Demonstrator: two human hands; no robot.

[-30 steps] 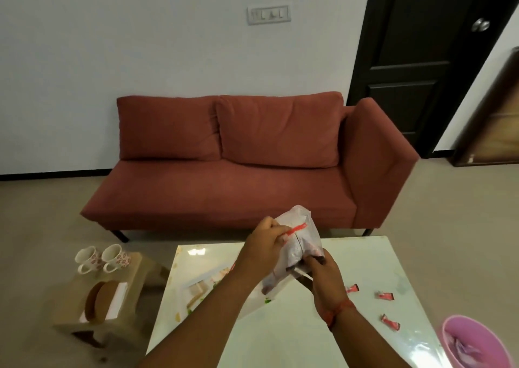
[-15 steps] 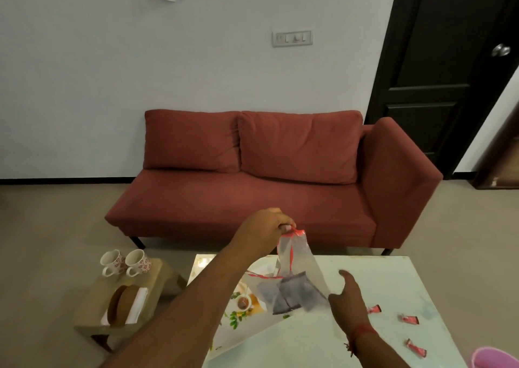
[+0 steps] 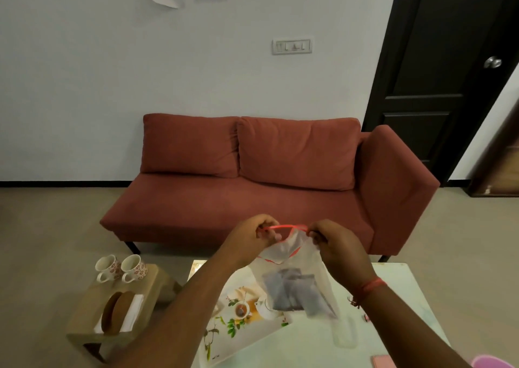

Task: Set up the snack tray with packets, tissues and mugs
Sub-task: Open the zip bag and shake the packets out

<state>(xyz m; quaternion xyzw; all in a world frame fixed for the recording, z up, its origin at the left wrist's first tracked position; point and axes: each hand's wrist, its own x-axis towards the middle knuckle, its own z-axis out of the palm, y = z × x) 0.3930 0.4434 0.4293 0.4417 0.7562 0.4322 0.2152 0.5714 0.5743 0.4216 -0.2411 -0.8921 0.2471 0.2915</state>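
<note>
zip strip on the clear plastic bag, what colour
Red zip strip, clearest in the head view.

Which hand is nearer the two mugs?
Left. The left hand is up right of the mugs; the right hand is farther right, beyond the zip bag.

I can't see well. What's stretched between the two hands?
In the head view, a red zip strip, the top of a clear bag, runs from the left hand to the right hand.

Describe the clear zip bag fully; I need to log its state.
The clear zip bag is thin, see-through plastic with a red zip strip along its top. Left hand and right hand pinch the strip's two ends, so it hangs above the tray. Dark grey packets sit inside, near the bottom.
</note>
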